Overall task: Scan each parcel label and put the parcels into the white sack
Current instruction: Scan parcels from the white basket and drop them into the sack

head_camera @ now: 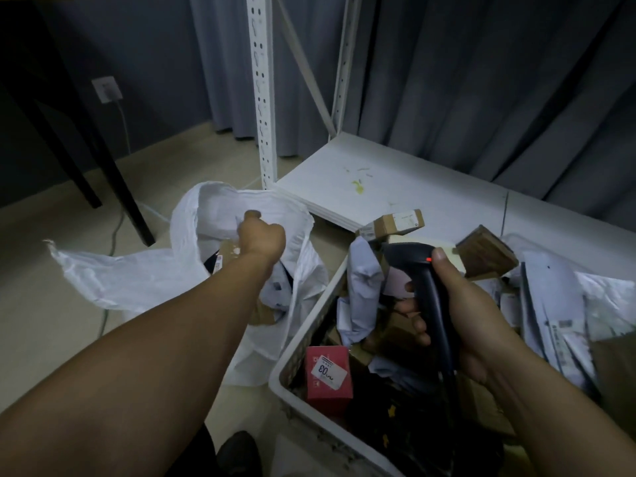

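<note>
1. Sack (137,277) lies open on the floor at the left. It is white and crinkled, and its mouth is slumped wide. A few parcels (225,251) show inside, one brown and one dark with a label.
2. Left hand (263,235) reaches into the mouth with its fingers curled and its thumb up. It seems to pinch a fold of the sack's far wall, and I can see no parcel in it.
3. To do this step well, I judge that the fold should be lifted up and back. That would hold the mouth wide beside the basket, so the next parcel has only a short drop.
4. Basket (275,380), white and latticed, stands just right of the sack and touches it. It is heaped with goods: a red box (328,373) with a white sticker at the near corner, pale soft mailers (364,280), and brown cartons (487,253) on top at the far side.
5. Scanner (416,263), dark with a red light lit, hangs over the basket. The right hand (475,321) is clamped round its handle, thumb up by the head.
6. Soft mailers will probably crease at the label, so each one should be flattened label-up before the scanner is aimed.
</note>
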